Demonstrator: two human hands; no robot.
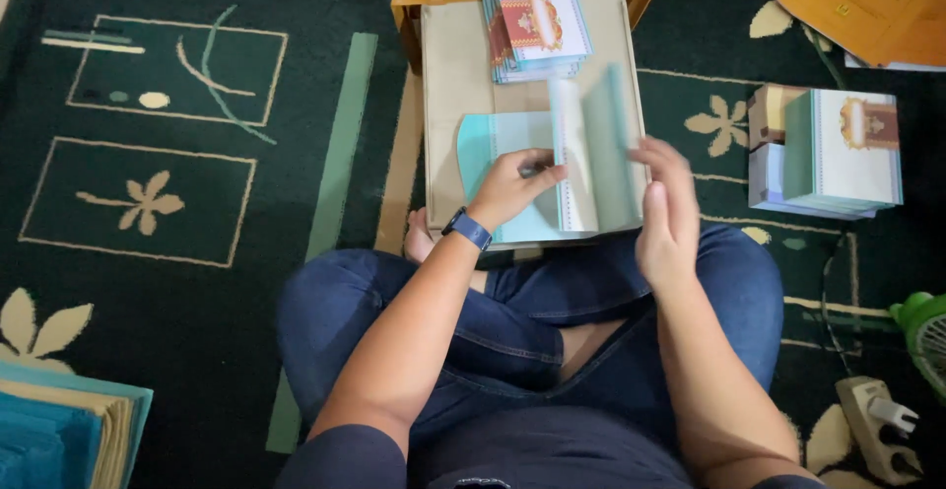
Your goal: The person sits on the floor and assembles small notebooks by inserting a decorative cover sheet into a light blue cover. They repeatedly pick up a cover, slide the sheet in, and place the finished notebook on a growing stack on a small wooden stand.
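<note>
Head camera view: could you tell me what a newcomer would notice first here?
Two bare hands at the centre: the left hand presses a pale teal card on a small tray table, the right hand beside its raised flap. A card stack sits beyond; another stack lies on the carpet, right.

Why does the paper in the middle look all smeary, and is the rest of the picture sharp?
In the head view, the teal card on the small table is smeared by motion blur where its flap stands up, and the right hand beside it is a little soft too. The left hand, the stack of cards and the patterned carpet look sharp. The light is dim and even, with no glare.
</note>
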